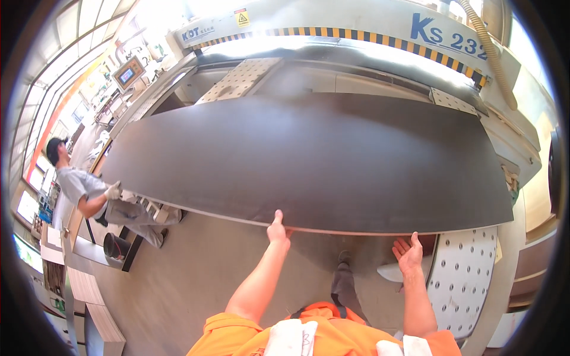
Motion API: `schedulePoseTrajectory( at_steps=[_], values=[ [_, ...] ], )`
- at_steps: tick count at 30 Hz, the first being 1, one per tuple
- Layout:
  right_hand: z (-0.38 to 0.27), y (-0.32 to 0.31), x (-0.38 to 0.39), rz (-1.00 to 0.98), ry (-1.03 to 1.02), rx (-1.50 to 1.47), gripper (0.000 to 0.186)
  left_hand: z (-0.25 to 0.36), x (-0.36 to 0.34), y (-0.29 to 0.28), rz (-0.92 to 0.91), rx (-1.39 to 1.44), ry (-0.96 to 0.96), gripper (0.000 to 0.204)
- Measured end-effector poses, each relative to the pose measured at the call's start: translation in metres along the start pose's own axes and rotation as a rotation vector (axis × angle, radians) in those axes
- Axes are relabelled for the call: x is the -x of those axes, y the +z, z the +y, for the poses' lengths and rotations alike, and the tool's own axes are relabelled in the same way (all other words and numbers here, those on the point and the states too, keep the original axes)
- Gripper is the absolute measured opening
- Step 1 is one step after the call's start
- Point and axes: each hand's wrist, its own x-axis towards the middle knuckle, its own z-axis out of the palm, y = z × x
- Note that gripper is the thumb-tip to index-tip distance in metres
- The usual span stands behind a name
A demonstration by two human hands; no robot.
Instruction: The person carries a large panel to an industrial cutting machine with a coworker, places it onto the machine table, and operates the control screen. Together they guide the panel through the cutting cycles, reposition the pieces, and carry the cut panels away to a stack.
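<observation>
A large dark grey panel (pixel 309 166) with a pale edge stretches across the machine bed in front of me. My left hand (pixel 278 230) grips its near edge, thumb on top and fingers curled out of sight underneath. Farther right, my right hand (pixel 409 254) is palm up with the fingers spread. Its thumb tip meets the panel's near edge, while the other fingers lie just below that edge. At the panel's left end, a co-worker's gloved hand (pixel 113 190) touches the corner.
A long machine beam (pixel 338 37) with a black-and-yellow striped edge spans the far side. A perforated support table (pixel 463 279) stands at my right, another (pixel 237 80) lies beyond the panel. At left are a control screen (pixel 127 75), a black bucket (pixel 116 245) and stacked boards (pixel 95 288).
</observation>
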Motion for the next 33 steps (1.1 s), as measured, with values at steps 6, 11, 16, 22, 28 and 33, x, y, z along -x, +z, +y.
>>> schedulePoseTrajectory(
  at_steps=[6,11,16,22,28,33],
  values=[
    [-0.012,0.116,-0.093,0.091,-0.004,-0.180,0.027,0.041,-0.036,0.014,0.103,0.173,0.050,0.031],
    [-0.029,0.204,-0.161,-0.058,0.142,-0.088,0.029,0.079,-0.098,0.030,0.161,0.175,0.040,0.030],
    [-0.036,0.289,-0.252,-0.095,0.096,-0.002,0.033,0.107,-0.166,0.061,0.196,0.223,0.042,0.030],
    [-0.062,0.401,-0.344,-0.126,0.116,0.172,0.035,0.158,-0.221,0.105,0.171,0.145,-0.052,0.045],
    [-0.096,0.503,-0.424,-0.139,0.194,0.470,0.042,0.260,-0.281,0.079,0.101,-0.190,-0.238,0.065],
    [-0.126,0.591,-0.498,-0.139,0.268,0.685,0.058,0.318,-0.347,0.081,0.177,-0.194,-0.262,0.056]
  ],
)
